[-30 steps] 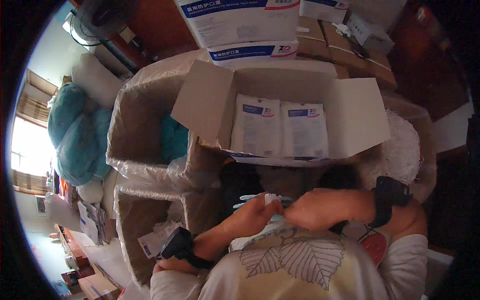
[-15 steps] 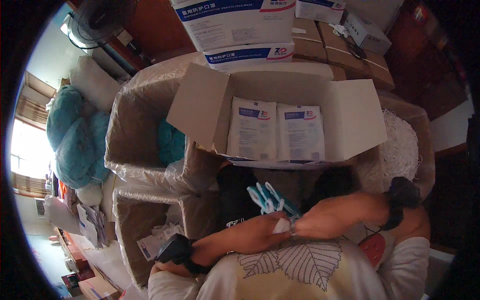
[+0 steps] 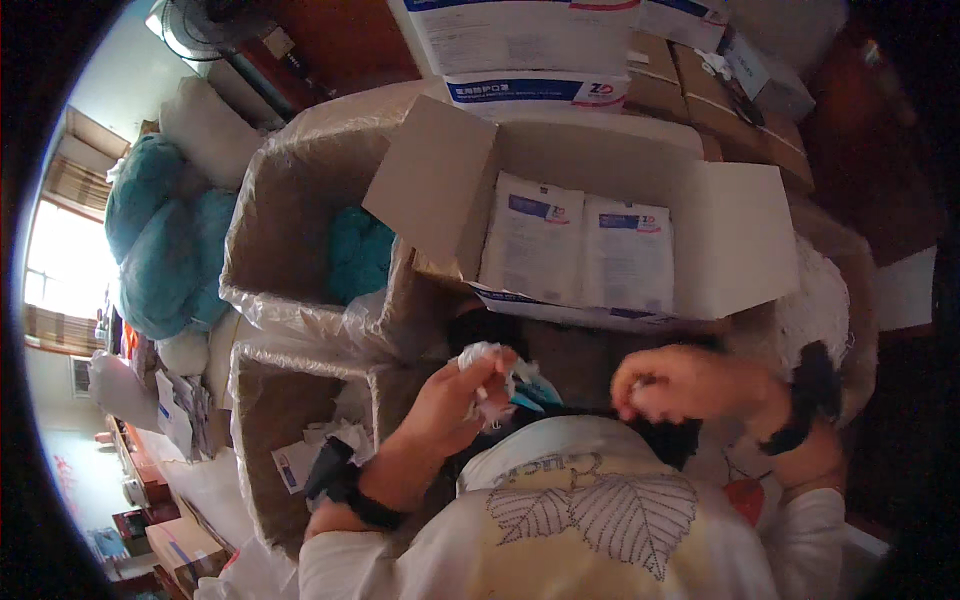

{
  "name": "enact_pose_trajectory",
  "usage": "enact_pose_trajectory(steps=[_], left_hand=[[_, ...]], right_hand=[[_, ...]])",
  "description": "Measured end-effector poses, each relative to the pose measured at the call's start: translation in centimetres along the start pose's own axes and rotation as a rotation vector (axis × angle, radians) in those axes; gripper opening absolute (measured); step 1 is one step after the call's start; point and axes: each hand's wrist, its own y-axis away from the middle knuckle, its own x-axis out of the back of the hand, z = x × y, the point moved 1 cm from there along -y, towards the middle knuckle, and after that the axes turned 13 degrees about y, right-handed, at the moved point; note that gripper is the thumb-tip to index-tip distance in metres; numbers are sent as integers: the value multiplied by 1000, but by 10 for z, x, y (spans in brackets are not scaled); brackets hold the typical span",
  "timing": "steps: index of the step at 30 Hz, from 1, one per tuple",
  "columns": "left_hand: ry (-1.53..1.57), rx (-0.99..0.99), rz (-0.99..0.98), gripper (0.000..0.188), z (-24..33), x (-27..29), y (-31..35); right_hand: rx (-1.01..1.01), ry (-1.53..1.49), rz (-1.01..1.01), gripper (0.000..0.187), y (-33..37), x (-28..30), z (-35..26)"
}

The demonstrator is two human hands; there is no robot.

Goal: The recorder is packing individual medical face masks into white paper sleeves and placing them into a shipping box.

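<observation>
My left hand (image 3: 445,402) is closed on a crumpled white wrapper (image 3: 480,352), which looks like thin plastic. Right beside these fingers shows a teal mask (image 3: 537,392), partly hidden; whether the hand also holds it I cannot tell. My right hand (image 3: 665,385) is apart from the left, its fingers curled inward, and what lies in them is hidden. Beyond both hands stands an open white carton (image 3: 735,235) with its flaps spread. Two white printed packs (image 3: 535,240) lie side by side on top inside it.
A plastic-lined box (image 3: 285,235) with teal masks (image 3: 360,255) stands left of the carton. Nearer, another lined box (image 3: 265,420) holds white wrappers (image 3: 300,460). White cord-like strands (image 3: 815,310) fill a box at right. Closed cartons (image 3: 530,45) are stacked behind.
My hands were together at my chest, with teal masks and white ear loops sticking up. They have come apart, the left outward with the white wrapper, the right away to the right.
</observation>
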Motion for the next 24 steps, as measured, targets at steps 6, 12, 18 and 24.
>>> enact_pose_trajectory(steps=[6, 12, 18, 24], left_hand=[[537, -141, 14, 19, -22, -8, -21], [459, -200, 96, 22, -28, -23, -24], [378, -294, 222, 25, -36, -33, -26], [629, -380, 130, 29, -21, -39, -24]], right_hand=[[127, -196, 103, 20, -62, -45, -3], [321, 523, 685, 24, -89, -54, -13], [267, 630, 645, 25, -111, -60, 14], [241, 455, 399, 21, -94, -47, -8]])
